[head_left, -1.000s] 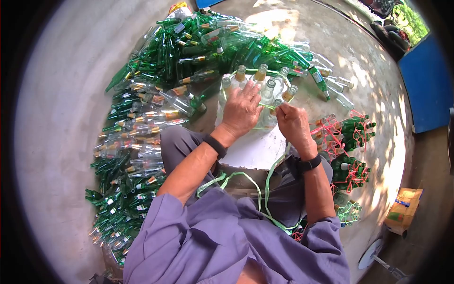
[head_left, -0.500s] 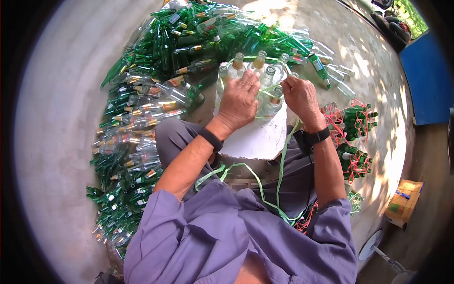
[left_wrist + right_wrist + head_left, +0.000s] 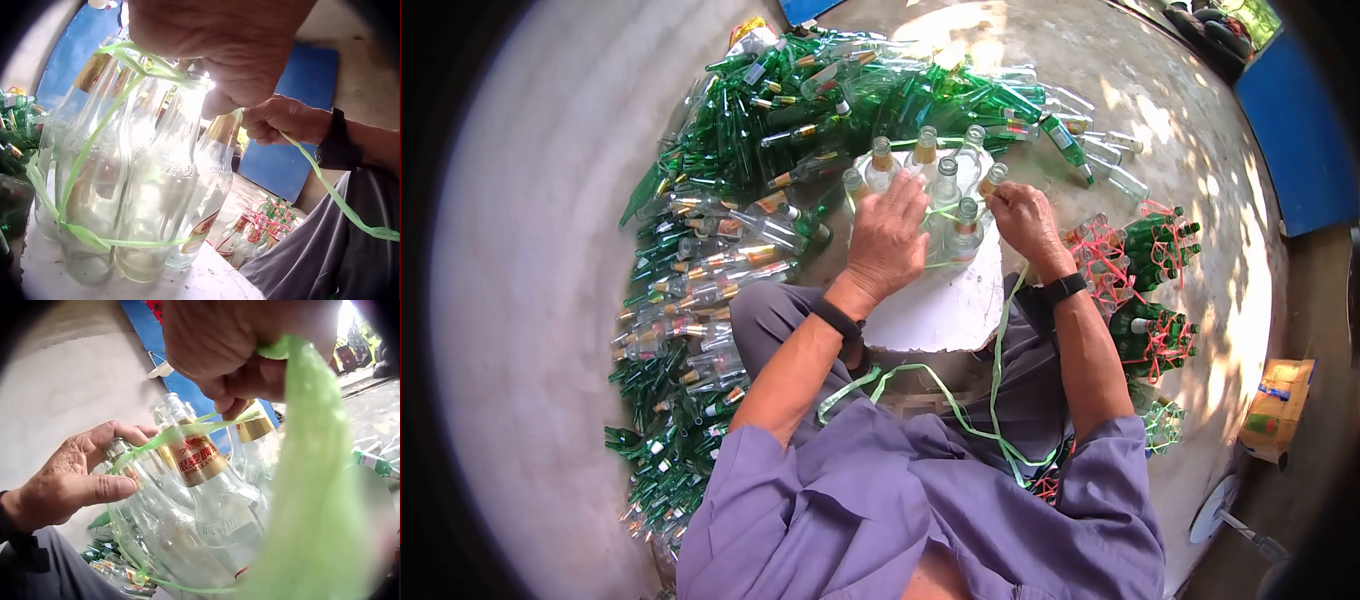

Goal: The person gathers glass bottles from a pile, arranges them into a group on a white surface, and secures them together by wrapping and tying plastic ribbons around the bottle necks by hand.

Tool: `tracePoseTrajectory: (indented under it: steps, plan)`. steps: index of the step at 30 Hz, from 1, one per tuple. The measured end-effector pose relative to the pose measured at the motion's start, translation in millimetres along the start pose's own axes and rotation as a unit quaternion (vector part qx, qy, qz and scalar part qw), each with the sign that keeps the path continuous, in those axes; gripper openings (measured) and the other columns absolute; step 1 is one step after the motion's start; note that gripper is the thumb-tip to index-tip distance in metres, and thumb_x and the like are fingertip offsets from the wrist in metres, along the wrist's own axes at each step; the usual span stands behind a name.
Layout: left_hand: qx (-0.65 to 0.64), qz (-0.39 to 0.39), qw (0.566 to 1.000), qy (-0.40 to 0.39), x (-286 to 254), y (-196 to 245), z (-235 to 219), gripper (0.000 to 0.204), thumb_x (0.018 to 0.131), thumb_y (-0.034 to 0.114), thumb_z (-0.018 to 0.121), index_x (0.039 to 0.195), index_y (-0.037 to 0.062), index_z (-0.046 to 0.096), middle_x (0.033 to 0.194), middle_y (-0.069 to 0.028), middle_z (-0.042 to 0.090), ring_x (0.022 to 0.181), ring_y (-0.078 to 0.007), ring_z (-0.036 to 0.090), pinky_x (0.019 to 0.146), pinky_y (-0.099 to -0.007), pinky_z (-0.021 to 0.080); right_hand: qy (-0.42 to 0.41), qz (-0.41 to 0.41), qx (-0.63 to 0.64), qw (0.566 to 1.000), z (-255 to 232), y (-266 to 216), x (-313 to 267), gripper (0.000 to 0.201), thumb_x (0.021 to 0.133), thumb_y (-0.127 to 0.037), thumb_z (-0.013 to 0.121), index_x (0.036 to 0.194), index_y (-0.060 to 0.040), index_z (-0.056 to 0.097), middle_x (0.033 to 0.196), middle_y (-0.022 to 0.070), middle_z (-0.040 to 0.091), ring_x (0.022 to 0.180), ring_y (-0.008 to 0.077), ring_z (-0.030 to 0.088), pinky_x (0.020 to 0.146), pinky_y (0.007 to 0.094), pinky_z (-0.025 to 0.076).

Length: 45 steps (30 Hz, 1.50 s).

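Observation:
Several clear glass bottles [image 3: 965, 238] with gold neck labels stand bunched on a white block [image 3: 930, 315] between the person's knees. Pale green plastic strapping [image 3: 150, 242] circles the bunch low down, and more strapping crosses the necks. My left hand [image 3: 890, 232] rests against the necks on the left side, fingers extended and thumb apart in the right wrist view. On the bunch's right side, my right hand [image 3: 1028, 228] pinches the green strapping with curled fingers beside a gold-labelled neck [image 3: 256, 425]. A loose length of strapping [image 3: 997, 385] trails from it to the lap.
Green bottles [image 3: 730, 130] lie heaped beyond the block, and rows of clear and green bottles [image 3: 720, 265] run down the left. Bundles tied with red strapping [image 3: 1155, 335] stand at the right. A cardboard box [image 3: 1275, 410] and a blue panel [image 3: 1300, 130] are farther right.
My right hand has moved from the front bottle outward to the bunch's right side, bringing the strapping along. My left hand stays on the necks. The head view has shifted slightly.

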<state>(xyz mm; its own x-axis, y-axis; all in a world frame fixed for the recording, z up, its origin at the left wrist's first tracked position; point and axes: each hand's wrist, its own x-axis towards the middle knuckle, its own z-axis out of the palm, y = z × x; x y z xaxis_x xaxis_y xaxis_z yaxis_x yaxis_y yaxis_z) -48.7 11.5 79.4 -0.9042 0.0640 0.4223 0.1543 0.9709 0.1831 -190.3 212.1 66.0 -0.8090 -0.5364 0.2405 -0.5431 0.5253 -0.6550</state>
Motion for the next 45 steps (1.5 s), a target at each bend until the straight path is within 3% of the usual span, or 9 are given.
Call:
tracePoseTrajectory:
  steps: [7,15,24,27,31,38,40,43,45]
  plan:
    - [-0.001,0.003,1.000,-0.005,0.2,0.4,-0.5,0.062,0.073,0.017,0.078,0.130,0.0050,0.054,0.149,-0.0128,0.050,0.146,-0.0291,0.039,0.107,-0.0439,0.033,0.011,-0.003,-0.010,1.000,-3.1,1.9,-5.6,0.020,0.087,-0.015,0.065,0.079,0.0026,0.063,0.074,0.0246,0.062,0.073,0.0433,0.063,0.065,0.0479,0.050]
    - [-0.015,0.000,1.000,-0.009,3.3,1.3,-4.6,0.060,0.074,0.016,0.074,0.130,0.0038,0.056,0.146,-0.0136,0.053,0.145,-0.0300,0.039,0.106,-0.0458,0.034,-0.024,0.044,0.042,0.998,9.5,15.8,-8.8,0.019,0.086,-0.017,0.063,0.083,-0.0013,0.074,0.081,0.0251,0.067,0.076,0.0430,0.066,0.073,0.0484,0.054]
    - [-0.059,0.078,0.994,-0.046,45.8,13.7,-14.7,0.044,0.075,0.002,0.058,0.119,0.0011,0.065,0.111,-0.0169,0.071,0.118,-0.0338,0.063,0.099,-0.0467,0.045,-0.055,0.190,0.134,0.971,39.4,27.8,-0.7,0.020,0.082,-0.024,0.067,0.084,-0.0090,0.079,0.078,0.0194,0.071,0.073,0.0352,0.070,0.073,0.0439,0.055]
    - [-0.222,-0.042,0.959,-0.169,64.1,11.5,3.2,0.047,0.076,0.000,0.050,0.121,0.0006,0.062,0.114,-0.0186,0.070,0.111,-0.0355,0.066,0.095,-0.0446,0.052,-0.037,0.176,0.160,0.971,50.3,36.8,-0.7,0.022,0.081,-0.026,0.068,0.084,-0.0072,0.079,0.075,0.0196,0.071,0.068,0.0337,0.070,0.070,0.0432,0.055]
    - [-0.195,-0.044,0.946,-0.255,79.6,6.9,16.5,0.055,0.077,0.001,0.052,0.132,0.0022,0.053,0.126,-0.0194,0.066,0.119,-0.0363,0.061,0.101,-0.0437,0.049,-0.016,0.217,0.175,0.960,51.9,32.4,2.9,0.023,0.077,-0.026,0.070,0.081,-0.0044,0.077,0.072,0.0210,0.070,0.067,0.0312,0.072,0.069,0.0437,0.056]
    - [-0.201,0.012,0.938,-0.282,86.9,7.3,9.2,0.051,0.083,0.007,0.058,0.133,0.0034,0.052,0.130,-0.0209,0.063,0.124,-0.0375,0.057,0.103,-0.0447,0.047,-0.047,0.293,0.194,0.935,54.9,27.7,7.2,0.023,0.073,-0.023,0.072,0.075,0.0000,0.075,0.072,0.0168,0.072,0.071,0.0269,0.072,0.070,0.0398,0.056]
    - [-0.154,0.023,0.942,-0.298,86.4,5.1,12.4,0.051,0.089,0.023,0.066,0.134,0.0060,0.050,0.117,-0.0228,0.068,0.111,-0.0422,0.063,0.095,-0.0493,0.049,-0.054,0.291,0.239,0.925,50.6,21.9,7.5,0.021,0.073,-0.022,0.071,0.071,-0.0013,0.074,0.069,0.0139,0.071,0.063,0.0236,0.069,0.061,0.0379,0.055]
    - [-0.146,0.013,0.937,-0.318,88.5,8.2,9.8,0.051,0.088,0.019,0.064,0.135,0.0082,0.050,0.123,-0.0213,0.066,0.114,-0.0407,0.062,0.095,-0.0481,0.050,-0.092,0.303,0.301,0.899,47.7,21.7,8.9,0.020,0.080,-0.021,0.071,0.074,-0.0012,0.070,0.062,0.0056,0.062,0.050,0.0141,0.057,0.042,0.0321,0.044]
    - [-0.144,0.004,0.933,-0.330,90.5,10.7,7.0,0.052,0.086,0.015,0.063,0.137,0.0096,0.051,0.128,-0.0209,0.064,0.116,-0.0400,0.061,0.096,-0.0476,0.050,-0.097,0.302,0.316,0.894,44.5,19.7,8.3,0.020,0.080,-0.021,0.070,0.073,-0.0026,0.069,0.061,0.0043,0.060,0.048,0.0129,0.055,0.041,0.0311,0.041]
